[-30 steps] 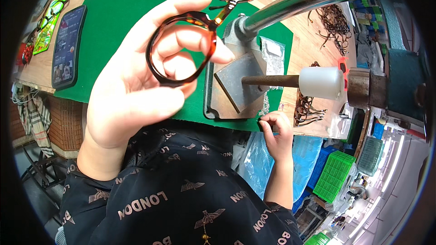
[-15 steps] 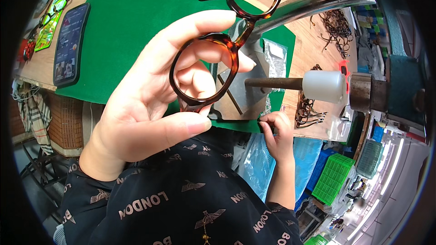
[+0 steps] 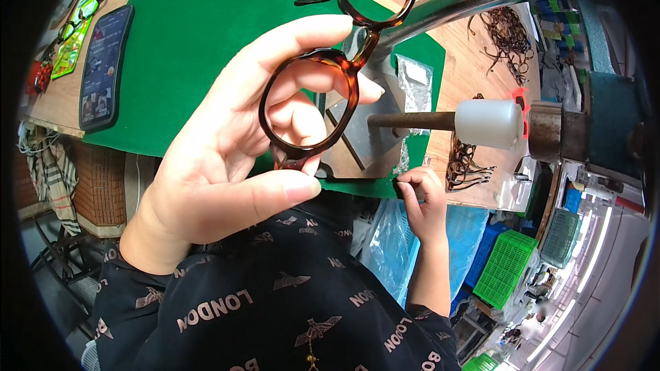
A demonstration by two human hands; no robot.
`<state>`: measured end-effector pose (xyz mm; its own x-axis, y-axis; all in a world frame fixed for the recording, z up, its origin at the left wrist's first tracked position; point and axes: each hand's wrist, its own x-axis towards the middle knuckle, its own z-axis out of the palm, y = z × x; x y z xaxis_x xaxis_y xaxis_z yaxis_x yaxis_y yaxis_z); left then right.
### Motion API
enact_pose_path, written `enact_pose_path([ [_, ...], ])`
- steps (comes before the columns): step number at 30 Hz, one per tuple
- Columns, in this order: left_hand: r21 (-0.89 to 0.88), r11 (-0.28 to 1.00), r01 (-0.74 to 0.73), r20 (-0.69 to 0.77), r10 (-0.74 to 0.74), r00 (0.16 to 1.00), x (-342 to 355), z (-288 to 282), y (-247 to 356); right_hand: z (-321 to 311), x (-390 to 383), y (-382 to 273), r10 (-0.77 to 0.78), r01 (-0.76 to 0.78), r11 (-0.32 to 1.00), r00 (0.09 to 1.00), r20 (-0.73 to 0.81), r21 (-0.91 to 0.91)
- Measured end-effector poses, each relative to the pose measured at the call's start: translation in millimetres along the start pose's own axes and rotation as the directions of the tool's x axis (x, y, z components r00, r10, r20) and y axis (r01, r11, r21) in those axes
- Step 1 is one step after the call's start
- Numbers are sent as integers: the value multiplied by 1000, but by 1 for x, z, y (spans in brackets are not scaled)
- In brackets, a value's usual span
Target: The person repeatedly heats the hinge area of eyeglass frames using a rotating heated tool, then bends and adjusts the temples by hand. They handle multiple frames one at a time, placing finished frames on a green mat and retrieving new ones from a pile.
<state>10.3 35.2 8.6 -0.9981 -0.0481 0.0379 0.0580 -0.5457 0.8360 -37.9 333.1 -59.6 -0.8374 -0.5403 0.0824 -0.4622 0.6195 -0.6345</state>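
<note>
My left hand (image 3: 206,158) is raised over the near part of the bench. It grips a tortoiseshell eyeglass frame (image 3: 355,81), fingers curled behind one round rim and thumb below it. The frame stands tilted, its other rim toward the upper right with a temple arm folded behind. No lenses are evident in the rims. At the bench's front edge rests my right hand (image 3: 425,196), smaller in view, its fingers closed. Something dark shows at its fingertips, too small to name. Beyond the frame, a metal rod (image 3: 412,121) points over a flat metal block (image 3: 375,144).
The rod runs into a white plastic collar (image 3: 487,124) on a machine at right. Eyeglass frames (image 3: 467,168) lie beside it, with a tangled pile (image 3: 509,41) farther back. A phone (image 3: 106,69) lies on the green mat (image 3: 185,14). Green crates (image 3: 505,271) stand below right.
The far rim of the eyeglass frame has shifted slightly left as the frame turned a little in my left hand. My right hand has barely moved.
</note>
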Motion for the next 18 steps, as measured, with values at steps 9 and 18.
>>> enact_pose_path([
  [9, 38, 997, -68, 76, 65, 995, 2, -2, -6, 1, 4, -1, 3, -2, 1000, 999, 54, -19],
  [18, 38, 999, -13, 124, 8, 992, 1, 0, -7, -1, 13, -8, -130, 143, 981, 986, 104, -133],
])
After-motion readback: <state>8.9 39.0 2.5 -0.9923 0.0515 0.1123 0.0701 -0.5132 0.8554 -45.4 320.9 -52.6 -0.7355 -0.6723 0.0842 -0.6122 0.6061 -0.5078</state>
